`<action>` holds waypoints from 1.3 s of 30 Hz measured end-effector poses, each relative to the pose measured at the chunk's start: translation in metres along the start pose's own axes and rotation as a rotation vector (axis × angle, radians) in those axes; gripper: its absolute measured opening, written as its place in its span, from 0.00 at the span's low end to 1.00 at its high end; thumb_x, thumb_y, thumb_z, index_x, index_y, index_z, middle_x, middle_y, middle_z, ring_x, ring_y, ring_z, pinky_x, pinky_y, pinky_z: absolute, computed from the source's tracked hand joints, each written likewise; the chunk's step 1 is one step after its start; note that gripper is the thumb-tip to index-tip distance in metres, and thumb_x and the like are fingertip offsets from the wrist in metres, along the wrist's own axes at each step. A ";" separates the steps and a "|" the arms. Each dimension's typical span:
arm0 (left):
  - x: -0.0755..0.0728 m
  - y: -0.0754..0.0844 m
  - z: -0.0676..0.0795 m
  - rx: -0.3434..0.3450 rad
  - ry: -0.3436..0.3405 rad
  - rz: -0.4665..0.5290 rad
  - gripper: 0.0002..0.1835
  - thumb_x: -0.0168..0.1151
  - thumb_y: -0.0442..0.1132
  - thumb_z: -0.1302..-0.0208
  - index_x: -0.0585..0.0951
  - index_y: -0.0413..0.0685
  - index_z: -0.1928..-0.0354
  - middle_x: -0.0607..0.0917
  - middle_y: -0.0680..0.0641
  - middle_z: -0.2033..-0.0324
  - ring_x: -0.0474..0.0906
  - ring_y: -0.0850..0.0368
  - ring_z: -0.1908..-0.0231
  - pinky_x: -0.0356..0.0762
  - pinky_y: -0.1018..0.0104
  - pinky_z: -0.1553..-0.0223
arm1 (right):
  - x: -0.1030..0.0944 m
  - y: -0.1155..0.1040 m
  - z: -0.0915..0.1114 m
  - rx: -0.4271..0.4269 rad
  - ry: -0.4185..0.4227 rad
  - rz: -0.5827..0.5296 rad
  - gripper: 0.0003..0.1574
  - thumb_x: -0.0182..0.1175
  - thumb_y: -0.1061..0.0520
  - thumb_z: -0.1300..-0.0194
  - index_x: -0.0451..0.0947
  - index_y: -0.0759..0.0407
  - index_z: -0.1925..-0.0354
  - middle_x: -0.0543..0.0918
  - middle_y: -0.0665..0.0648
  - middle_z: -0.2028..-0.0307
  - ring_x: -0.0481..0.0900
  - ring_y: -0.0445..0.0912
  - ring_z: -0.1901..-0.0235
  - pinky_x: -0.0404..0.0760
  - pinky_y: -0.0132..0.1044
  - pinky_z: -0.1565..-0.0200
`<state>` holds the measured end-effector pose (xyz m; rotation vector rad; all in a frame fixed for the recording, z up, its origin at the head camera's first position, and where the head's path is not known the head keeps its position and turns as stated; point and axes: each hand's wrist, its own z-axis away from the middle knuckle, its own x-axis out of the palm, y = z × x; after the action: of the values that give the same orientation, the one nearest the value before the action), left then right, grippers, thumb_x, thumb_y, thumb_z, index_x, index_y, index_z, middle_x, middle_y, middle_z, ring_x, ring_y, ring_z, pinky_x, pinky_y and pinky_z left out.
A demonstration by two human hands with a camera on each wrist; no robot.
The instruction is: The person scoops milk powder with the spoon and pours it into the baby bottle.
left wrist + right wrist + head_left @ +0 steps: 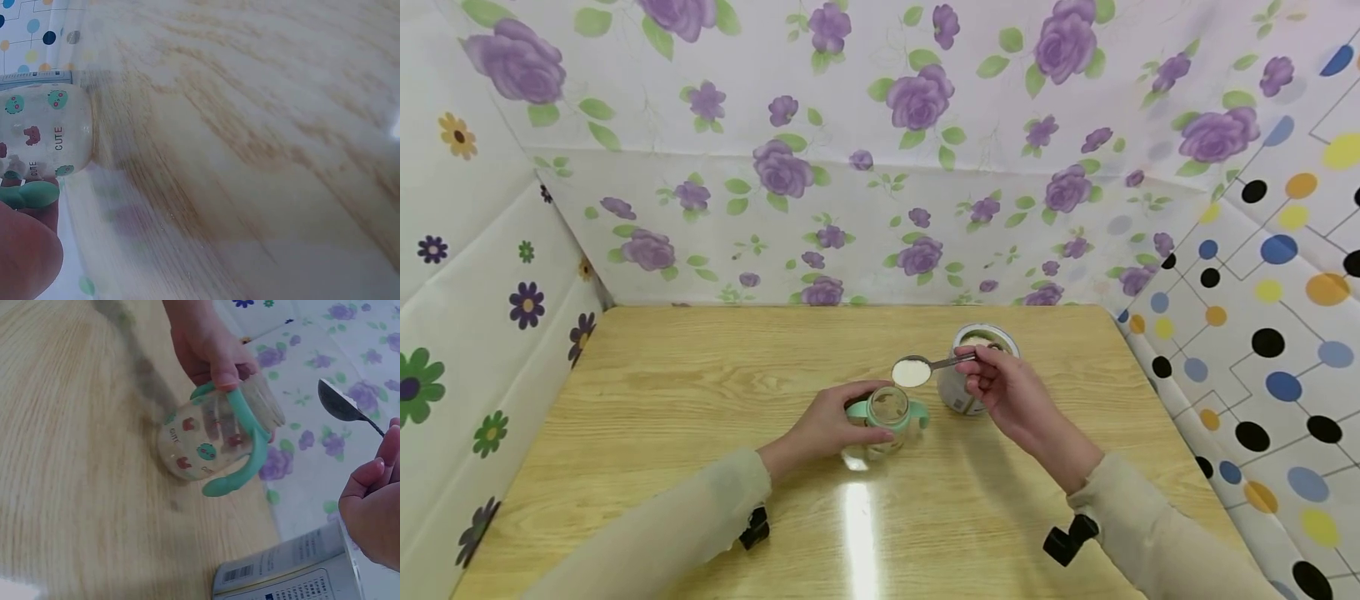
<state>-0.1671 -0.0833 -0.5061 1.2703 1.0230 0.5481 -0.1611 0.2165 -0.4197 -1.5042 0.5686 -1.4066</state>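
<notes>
My left hand (831,423) grips a clear baby bottle (203,437) around its upper part. The bottle stands uncapped on the table, with green handles (237,478) and printed figures on its wall. My right hand (1011,392) pinches the handle of a metal spoon (931,365) heaped with white powder (911,372). The spoon's bowl hangs above and slightly right of the bottle's mouth, apart from it. Behind the right hand stands an open tin (958,392) with powder inside, partly covered by that hand. In the left wrist view the bottle (47,134) shows at the left edge.
The wooden table (700,358) runs back to a flowered cloth wall (865,208). A dotted cloth (1270,333) bounds the right side, and a daisy-patterned cloth (475,333) the left. Black wrist straps (1071,540) hang below both sleeves.
</notes>
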 end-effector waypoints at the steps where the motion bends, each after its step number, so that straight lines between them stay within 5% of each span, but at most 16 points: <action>1: 0.000 0.000 0.000 -0.004 0.001 -0.006 0.39 0.85 0.46 0.42 0.80 0.59 0.28 0.85 0.46 0.35 0.83 0.45 0.39 0.82 0.51 0.40 | 0.000 0.002 0.000 0.006 0.000 0.007 0.22 0.47 0.55 0.11 0.88 0.58 0.52 0.91 0.50 0.67 0.84 0.38 0.67 0.81 0.29 0.62; 15: -0.001 -0.001 -0.001 0.004 0.004 -0.057 0.40 0.85 0.47 0.42 0.79 0.56 0.27 0.84 0.50 0.35 0.83 0.51 0.39 0.82 0.53 0.38 | 0.003 0.027 -0.002 0.065 0.017 0.089 0.21 0.50 0.52 0.13 0.89 0.57 0.53 0.91 0.48 0.66 0.84 0.38 0.66 0.82 0.28 0.60; 39: -0.001 -0.005 -0.002 0.012 0.007 -0.057 0.39 0.86 0.48 0.44 0.81 0.63 0.29 0.85 0.56 0.36 0.82 0.57 0.39 0.81 0.53 0.38 | 0.006 0.028 -0.005 0.029 -0.020 0.275 0.20 0.53 0.48 0.14 0.89 0.56 0.51 0.91 0.48 0.65 0.82 0.39 0.65 0.83 0.29 0.58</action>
<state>-0.1702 -0.0839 -0.5101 1.2468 1.0672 0.5033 -0.1570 0.1980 -0.4420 -1.3579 0.7110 -1.1810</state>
